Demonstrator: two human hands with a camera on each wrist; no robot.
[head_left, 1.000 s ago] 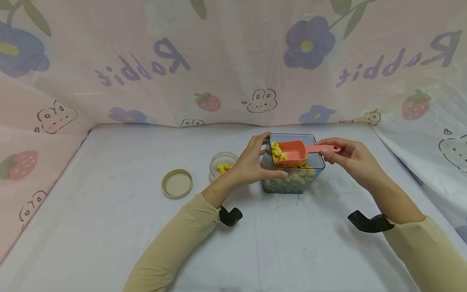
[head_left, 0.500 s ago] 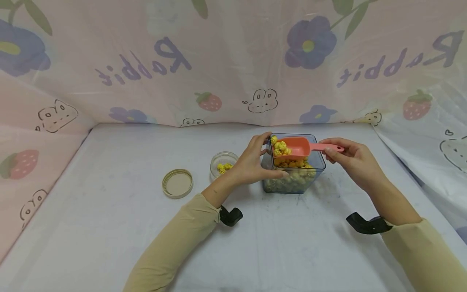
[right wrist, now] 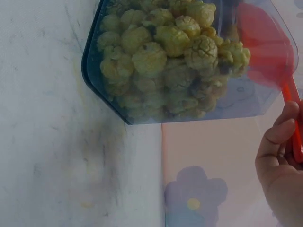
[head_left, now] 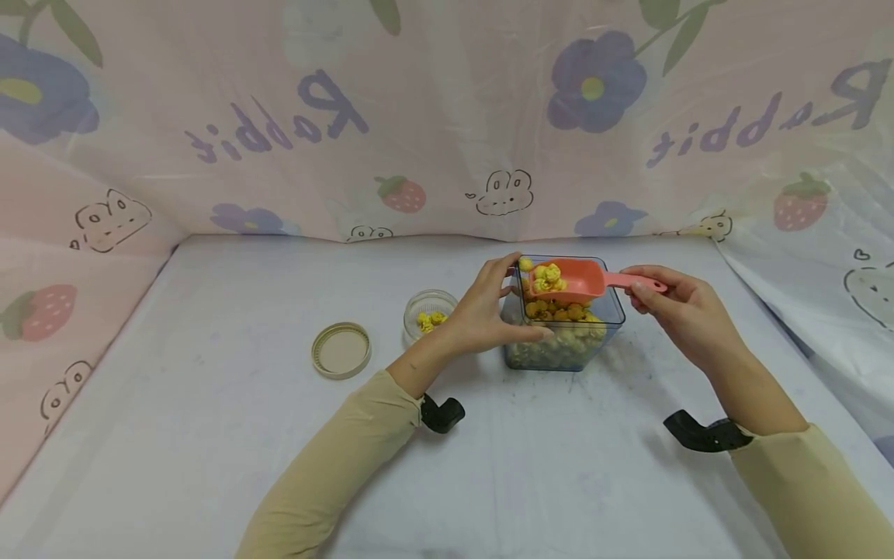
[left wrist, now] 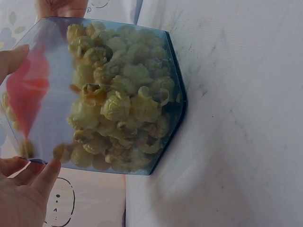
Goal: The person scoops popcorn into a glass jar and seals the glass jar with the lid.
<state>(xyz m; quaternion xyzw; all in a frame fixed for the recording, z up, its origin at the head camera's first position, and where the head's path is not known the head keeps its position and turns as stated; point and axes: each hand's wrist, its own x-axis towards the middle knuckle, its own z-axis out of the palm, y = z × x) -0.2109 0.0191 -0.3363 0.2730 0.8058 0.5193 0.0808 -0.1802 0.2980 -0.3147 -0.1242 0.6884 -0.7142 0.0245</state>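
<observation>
While scoop lifts popcorn, bin half-full

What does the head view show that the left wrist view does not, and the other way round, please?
Only the head view shows the small jar with a few yellow pieces, the loose lid, and the right hand holding the pink scoop loaded with popcorn. Only the left wrist view shows the popcorn close up through the container wall. Both show the clear blue container and the left hand gripping it.
</observation>
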